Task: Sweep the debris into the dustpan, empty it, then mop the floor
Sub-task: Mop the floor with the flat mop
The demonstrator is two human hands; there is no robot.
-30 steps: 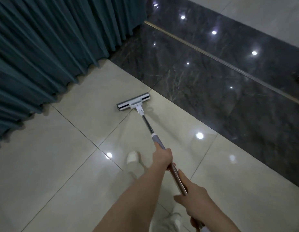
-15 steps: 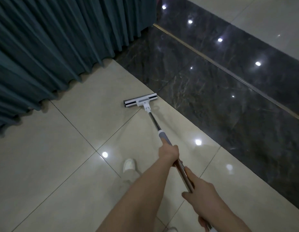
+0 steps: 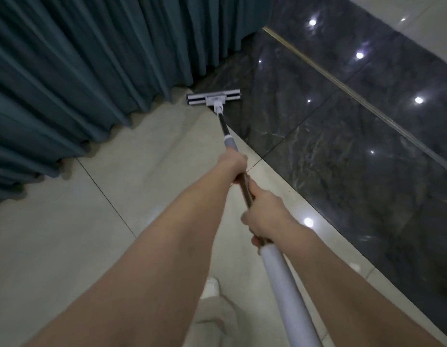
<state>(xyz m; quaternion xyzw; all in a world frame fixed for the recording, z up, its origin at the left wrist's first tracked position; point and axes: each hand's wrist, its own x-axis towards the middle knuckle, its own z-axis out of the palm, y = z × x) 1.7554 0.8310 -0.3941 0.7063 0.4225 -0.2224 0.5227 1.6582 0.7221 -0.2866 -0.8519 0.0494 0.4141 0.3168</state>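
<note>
I have the left hand gripping the white flat-headed mop with a metal pole, and the right hand gripping the same pole just behind it. Ahead of the left hand, the mop's flat head lies across the seam between the glossy beige floor tiles and the dark grey marble strip. The teal pleated curtain hangs left of both hands, and the marble lies to their right. A white shoe stands behind the right hand.
</note>
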